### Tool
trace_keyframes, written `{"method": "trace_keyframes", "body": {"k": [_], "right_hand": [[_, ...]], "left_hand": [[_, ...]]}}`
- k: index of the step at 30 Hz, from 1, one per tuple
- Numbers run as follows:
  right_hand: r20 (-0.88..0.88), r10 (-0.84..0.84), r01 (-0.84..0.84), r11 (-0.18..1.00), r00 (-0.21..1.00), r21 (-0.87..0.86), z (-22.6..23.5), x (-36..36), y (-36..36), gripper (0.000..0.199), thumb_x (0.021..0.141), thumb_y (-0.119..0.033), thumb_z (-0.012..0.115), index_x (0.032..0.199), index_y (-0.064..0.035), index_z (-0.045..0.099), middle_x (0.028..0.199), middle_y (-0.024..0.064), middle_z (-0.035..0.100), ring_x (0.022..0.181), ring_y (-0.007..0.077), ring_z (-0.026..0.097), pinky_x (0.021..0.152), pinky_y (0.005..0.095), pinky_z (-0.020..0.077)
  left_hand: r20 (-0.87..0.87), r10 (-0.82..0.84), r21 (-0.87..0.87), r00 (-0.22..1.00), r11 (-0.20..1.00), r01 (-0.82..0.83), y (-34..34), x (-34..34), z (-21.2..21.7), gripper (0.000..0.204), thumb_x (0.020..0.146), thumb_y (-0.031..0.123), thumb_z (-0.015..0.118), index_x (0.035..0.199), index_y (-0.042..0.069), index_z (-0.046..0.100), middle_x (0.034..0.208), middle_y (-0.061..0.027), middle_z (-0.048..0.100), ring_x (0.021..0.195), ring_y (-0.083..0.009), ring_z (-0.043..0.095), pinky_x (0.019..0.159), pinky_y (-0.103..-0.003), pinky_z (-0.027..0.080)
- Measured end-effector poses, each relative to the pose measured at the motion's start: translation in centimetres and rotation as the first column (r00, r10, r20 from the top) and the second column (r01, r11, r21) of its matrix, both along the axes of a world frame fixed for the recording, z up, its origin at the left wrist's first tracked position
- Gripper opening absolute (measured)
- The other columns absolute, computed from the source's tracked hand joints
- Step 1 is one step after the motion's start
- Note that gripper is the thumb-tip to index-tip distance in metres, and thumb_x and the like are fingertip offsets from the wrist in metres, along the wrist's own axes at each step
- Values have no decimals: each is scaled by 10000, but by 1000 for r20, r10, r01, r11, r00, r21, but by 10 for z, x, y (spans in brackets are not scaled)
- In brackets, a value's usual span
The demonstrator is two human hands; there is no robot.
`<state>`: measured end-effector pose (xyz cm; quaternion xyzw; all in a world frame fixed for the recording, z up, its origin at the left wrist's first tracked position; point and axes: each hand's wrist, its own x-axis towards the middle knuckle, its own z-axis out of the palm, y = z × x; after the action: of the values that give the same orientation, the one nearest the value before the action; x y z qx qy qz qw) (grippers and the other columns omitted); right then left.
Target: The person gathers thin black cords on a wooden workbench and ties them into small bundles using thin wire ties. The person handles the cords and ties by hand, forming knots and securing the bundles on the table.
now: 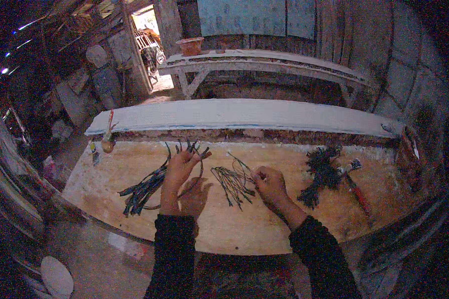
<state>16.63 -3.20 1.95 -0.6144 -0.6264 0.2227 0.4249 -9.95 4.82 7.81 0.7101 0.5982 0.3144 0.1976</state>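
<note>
A sorting step looks to be in hand here: thin dark strands are being drawn out of one pile and gathered into another. The left hand (180, 172), just left of centre frame, is raised off the board with fingers curled shut around a few dark strips (190, 149) whose tips fan upward above the knuckles. The right hand (269, 185), at centre, is pinched closed on a fine strand at the edge of a loose spray of thin wires (232, 183) lying flat between the two hands. A longer bundle of dark strips (143, 189) is spread to the lower left of the left hand, resting on the wooden workboard (224, 229). By judgement, the next move calls for the pinched strand to be teased free without dragging its neighbours. Further right, a dark tangled bunch (322, 174) is seen beside a red-handled tool (358, 192). At upper left, a small round-bodied object (108, 142) stands against a pale plank (244, 115).
</note>
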Motion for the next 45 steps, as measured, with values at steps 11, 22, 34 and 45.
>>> {"method": "trace_keyframes", "body": {"k": [11, 22, 34, 45], "right_hand": [[196, -72, 52, 993, 978, 102, 13, -8, -5, 214, 768, -258, 666, 802, -47, 669, 841, 95, 622, 790, 247, 596, 697, 377, 456], [-674, 103, -363, 895, 732, -258, 34, -21, -19, 241, 857, -270, 619, 968, -56, 606, 823, 10, 578, 766, 126, 565, 552, 273, 487], [-734, 217, -409, 908, 644, -90, 50, -18, -27, 110, 845, -150, 624, 884, -60, 574, 819, 4, 581, 724, 102, 558, 669, 265, 485], [-761, 161, -336, 939, 628, -79, 39, -18, -19, 147, 871, -150, 568, 896, -6, 584, 792, 74, 642, 669, 161, 620, 579, 281, 514]], "left_hand": [[295, -145, 447, 945, 895, -2, -63, -4, -52, 139, 684, 60, 648, 669, 63, 510, 626, -67, 535, 575, -223, 550, 527, -312, 439], [801, -258, -138, 540, 799, 585, -41, 25, 22, 145, 815, 197, 667, 845, 92, 570, 656, 31, 531, 529, -54, 470, 455, -206, 362], [797, -202, -130, 569, 863, 488, -37, 95, -17, 134, 841, 138, 628, 908, 55, 548, 689, 12, 557, 516, -55, 502, 455, -184, 397], [981, 156, -194, 116, 736, 649, -57, 111, -22, 77, 877, 92, 564, 942, 70, 531, 649, 16, 547, 499, -59, 520, 441, -185, 442]]}}
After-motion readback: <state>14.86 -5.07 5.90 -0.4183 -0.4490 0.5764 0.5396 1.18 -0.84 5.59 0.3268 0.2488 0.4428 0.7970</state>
